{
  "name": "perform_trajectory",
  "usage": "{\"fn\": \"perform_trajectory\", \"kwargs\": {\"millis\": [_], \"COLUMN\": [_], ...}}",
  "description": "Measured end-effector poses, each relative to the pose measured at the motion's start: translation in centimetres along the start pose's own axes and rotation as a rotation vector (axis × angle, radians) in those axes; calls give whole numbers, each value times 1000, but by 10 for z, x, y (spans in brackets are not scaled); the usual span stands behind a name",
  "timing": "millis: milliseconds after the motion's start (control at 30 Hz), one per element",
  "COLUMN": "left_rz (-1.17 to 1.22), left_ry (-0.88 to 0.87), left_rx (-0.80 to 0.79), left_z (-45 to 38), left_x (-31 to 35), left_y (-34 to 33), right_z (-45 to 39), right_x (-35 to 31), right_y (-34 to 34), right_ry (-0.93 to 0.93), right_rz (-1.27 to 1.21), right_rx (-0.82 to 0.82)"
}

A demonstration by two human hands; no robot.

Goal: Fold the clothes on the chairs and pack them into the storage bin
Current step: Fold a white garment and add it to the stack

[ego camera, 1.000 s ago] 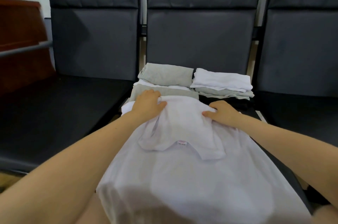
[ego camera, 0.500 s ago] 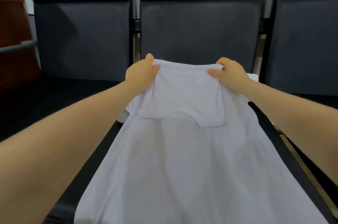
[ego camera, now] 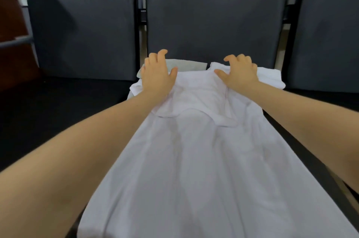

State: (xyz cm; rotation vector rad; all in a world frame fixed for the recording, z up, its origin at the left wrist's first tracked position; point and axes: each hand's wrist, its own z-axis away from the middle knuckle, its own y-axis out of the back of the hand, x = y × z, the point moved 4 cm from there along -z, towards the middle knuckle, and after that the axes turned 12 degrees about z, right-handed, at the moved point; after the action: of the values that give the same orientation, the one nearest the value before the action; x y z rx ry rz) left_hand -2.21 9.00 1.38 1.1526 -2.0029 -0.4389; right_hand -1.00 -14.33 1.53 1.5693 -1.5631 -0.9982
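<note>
A long white shirt (ego camera: 194, 160) lies stretched from the camera toward the middle chair, its far end doubled back on itself. My left hand (ego camera: 157, 75) rests palm down on the far left corner of that fold, fingers spread and lifted. On the far right corner sits my right hand (ego camera: 240, 75), fingers loosely bent and thumb touching the cloth. Neither hand holds the fabric. Behind the hands, a folded grey garment (ego camera: 186, 64) and a folded white garment (ego camera: 271, 77) peek out. No storage bin is in view.
Three dark padded chairs stand side by side: the left one (ego camera: 83, 30), the middle one (ego camera: 213, 24) and the right one (ego camera: 326, 33). A brown wooden piece of furniture (ego camera: 11, 43) with a grey rail stands at the far left.
Both hands carried the shirt's folded end up and forward, laid it down against the folded stacks, and let go; they now rest on it with fingers spread.
</note>
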Motion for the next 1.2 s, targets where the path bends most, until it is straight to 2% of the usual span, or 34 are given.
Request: {"fn": "perform_trajectory", "kwargs": {"millis": [100,200,300,433,667,733,833,1067,1200], "left_rz": [94,275,367,390,458,447,436,467,389], "left_ry": [3,36,52,-42,-77,-120,-179,-167,-141], "left_rx": [-15,-66,-229,-425,-762,-890,-1032,-888,-776], "left_z": [15,43,81,139,199,215,232,215,190], "left_x": [21,38,51,57,66,66,63,34,12], "left_y": [24,39,54,75,101,105,102,80,71], "right_z": [29,64,108,174,263,278,288,276,262], "right_x": [-11,-20,-22,-26,-30,-27,-23,-14,-10], "right_y": [28,40,51,57,91,93,85,69,71], "right_ry": [48,133,194,315,454,471,478,479,454], "right_rz": [-29,-128,-222,-219,-322,-352,-373,-484,-506], "right_rx": [69,-9,-140,-424,-698,-749,-689,-533,-576]}}
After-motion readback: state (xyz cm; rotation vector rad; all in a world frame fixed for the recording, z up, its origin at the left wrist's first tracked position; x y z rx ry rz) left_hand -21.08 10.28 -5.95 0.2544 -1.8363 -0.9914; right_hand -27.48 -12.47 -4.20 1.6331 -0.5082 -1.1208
